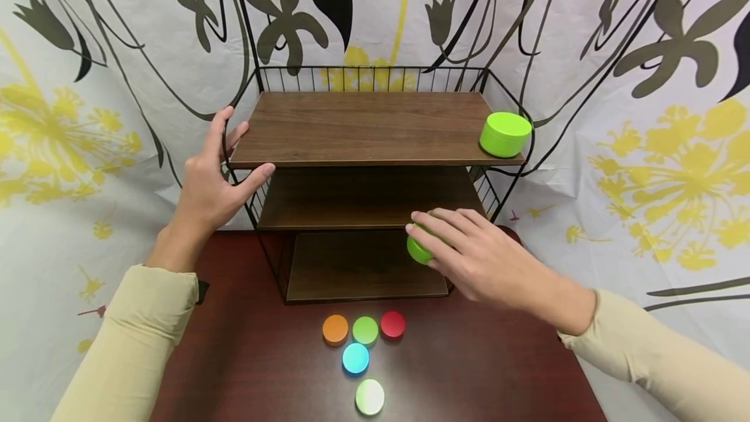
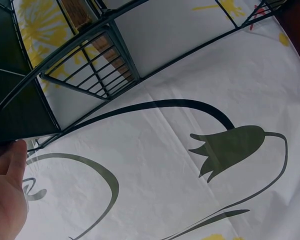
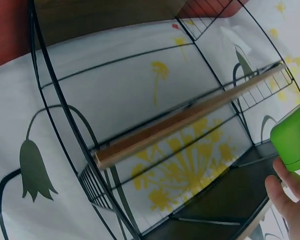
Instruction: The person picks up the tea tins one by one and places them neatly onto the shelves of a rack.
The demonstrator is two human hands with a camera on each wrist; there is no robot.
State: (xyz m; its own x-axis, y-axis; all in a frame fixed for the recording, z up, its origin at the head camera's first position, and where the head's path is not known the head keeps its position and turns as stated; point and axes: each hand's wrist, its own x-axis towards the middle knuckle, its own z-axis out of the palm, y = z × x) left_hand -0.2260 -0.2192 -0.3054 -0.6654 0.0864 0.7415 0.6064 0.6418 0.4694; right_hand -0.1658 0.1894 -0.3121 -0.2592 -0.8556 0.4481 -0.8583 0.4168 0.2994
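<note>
My right hand (image 1: 471, 256) grips a small green round container (image 1: 418, 247) in front of the middle and lower boards of a three-tier shelf rack (image 1: 369, 129). The right wrist view shows that container (image 3: 292, 137) large, with fingertips beneath it. At the left end of the top board my left hand (image 1: 217, 181) holds the rack, thumb along the front edge and fingers at the wire side. In the left wrist view only part of this hand (image 2: 7, 190) shows, fingertips at the rack's edge. Another green round container (image 1: 505, 135) stands on the top board's right end.
On the dark red table (image 1: 469, 370) before the rack sit several small round pieces: orange (image 1: 335, 329), green (image 1: 365, 331), red (image 1: 392, 323), blue (image 1: 355, 359) and pale green (image 1: 370, 397). A patterned cloth (image 1: 644, 148) hangs behind and beside the rack.
</note>
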